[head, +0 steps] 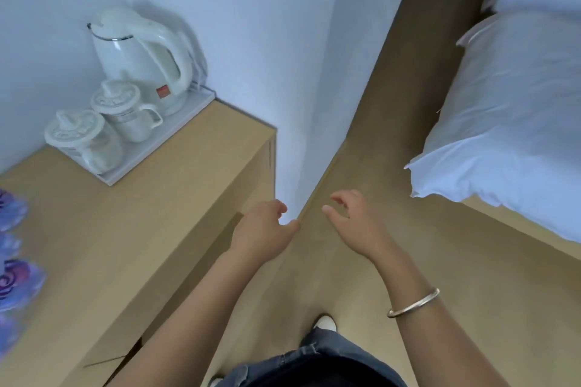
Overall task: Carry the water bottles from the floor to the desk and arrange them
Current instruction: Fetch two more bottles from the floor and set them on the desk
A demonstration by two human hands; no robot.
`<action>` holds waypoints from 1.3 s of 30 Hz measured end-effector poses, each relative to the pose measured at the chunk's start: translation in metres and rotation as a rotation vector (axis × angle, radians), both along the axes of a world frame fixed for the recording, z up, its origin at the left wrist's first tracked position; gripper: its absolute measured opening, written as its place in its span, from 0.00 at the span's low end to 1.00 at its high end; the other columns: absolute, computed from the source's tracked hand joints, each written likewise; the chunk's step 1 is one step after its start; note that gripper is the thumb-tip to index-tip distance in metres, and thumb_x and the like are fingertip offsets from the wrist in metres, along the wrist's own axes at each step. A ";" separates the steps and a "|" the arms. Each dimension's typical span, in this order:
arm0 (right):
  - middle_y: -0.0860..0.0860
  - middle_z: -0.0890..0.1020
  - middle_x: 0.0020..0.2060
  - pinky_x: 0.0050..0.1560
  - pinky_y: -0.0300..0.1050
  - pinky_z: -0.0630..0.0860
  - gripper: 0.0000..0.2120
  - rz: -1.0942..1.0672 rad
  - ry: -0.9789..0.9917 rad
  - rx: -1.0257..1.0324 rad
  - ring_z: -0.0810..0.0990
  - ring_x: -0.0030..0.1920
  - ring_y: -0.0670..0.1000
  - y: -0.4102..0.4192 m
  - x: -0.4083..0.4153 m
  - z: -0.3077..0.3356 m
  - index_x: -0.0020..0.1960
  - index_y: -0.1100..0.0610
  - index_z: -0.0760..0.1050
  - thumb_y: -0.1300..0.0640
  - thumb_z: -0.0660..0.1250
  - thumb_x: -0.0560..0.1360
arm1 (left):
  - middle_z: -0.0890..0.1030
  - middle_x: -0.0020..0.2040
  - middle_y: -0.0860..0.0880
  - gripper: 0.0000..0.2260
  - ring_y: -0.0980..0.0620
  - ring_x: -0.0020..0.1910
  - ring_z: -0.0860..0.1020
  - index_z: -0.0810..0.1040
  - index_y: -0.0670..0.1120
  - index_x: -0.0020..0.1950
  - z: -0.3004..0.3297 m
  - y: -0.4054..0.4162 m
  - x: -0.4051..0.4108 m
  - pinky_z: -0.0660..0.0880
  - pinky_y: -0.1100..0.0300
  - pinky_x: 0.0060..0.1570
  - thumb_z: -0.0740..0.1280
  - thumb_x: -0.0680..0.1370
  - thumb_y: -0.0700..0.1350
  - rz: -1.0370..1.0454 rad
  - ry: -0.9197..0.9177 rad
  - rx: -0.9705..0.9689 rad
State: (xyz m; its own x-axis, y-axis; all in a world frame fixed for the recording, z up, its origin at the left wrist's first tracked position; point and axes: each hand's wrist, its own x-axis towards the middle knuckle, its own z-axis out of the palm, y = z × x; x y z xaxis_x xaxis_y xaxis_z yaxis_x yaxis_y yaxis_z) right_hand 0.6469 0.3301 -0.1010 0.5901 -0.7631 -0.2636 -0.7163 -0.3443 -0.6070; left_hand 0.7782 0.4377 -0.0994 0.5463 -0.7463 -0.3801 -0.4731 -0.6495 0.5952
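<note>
Bottles? None clearly in view; only blurred purple-blue shapes [12,276] sit at the tabletop's [103,245] left edge. Left hand [267,229] and right hand [352,223] hang over the floor [393,276], fingers loosely spread, holding nothing. Which hand is nearer a bottle, I cannot tell.

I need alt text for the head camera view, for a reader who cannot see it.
Two bare hands, the left hand and the right hand, reach forward empty over a wooden floor. At left, a wooden desk holds a tray with a white kettle and two lidded cups; a white bed is at right.
</note>
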 end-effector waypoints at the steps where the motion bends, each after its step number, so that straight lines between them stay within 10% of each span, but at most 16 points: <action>1: 0.50 0.72 0.63 0.59 0.46 0.71 0.19 -0.022 0.004 -0.001 0.72 0.61 0.49 -0.017 -0.010 0.001 0.65 0.55 0.70 0.49 0.60 0.78 | 0.75 0.63 0.52 0.21 0.52 0.60 0.75 0.71 0.48 0.66 0.000 -0.018 -0.008 0.72 0.57 0.57 0.64 0.76 0.54 -0.024 0.002 0.002; 18: 0.50 0.73 0.63 0.59 0.42 0.67 0.19 -0.254 0.033 0.001 0.70 0.62 0.50 -0.223 -0.128 -0.001 0.66 0.56 0.70 0.49 0.60 0.78 | 0.76 0.58 0.52 0.19 0.54 0.57 0.74 0.74 0.46 0.63 0.001 -0.287 -0.084 0.66 0.62 0.53 0.63 0.77 0.55 -0.248 -0.001 -0.045; 39: 0.53 0.75 0.57 0.56 0.44 0.69 0.17 -0.367 0.112 -0.031 0.72 0.59 0.52 -0.596 -0.072 0.010 0.60 0.60 0.72 0.49 0.59 0.78 | 0.76 0.55 0.52 0.17 0.52 0.55 0.75 0.73 0.48 0.62 0.010 -0.696 -0.031 0.73 0.55 0.57 0.64 0.76 0.54 -0.429 -0.003 -0.024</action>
State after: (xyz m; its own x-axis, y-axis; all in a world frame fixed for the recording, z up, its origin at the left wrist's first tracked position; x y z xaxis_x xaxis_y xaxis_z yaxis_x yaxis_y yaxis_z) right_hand 0.5749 -0.2655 -0.0906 0.2448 -0.9270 -0.2843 -0.8564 -0.0692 -0.5117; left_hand 0.7472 -0.2587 -0.0898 0.1858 -0.9147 -0.3589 -0.6995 -0.3796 0.6055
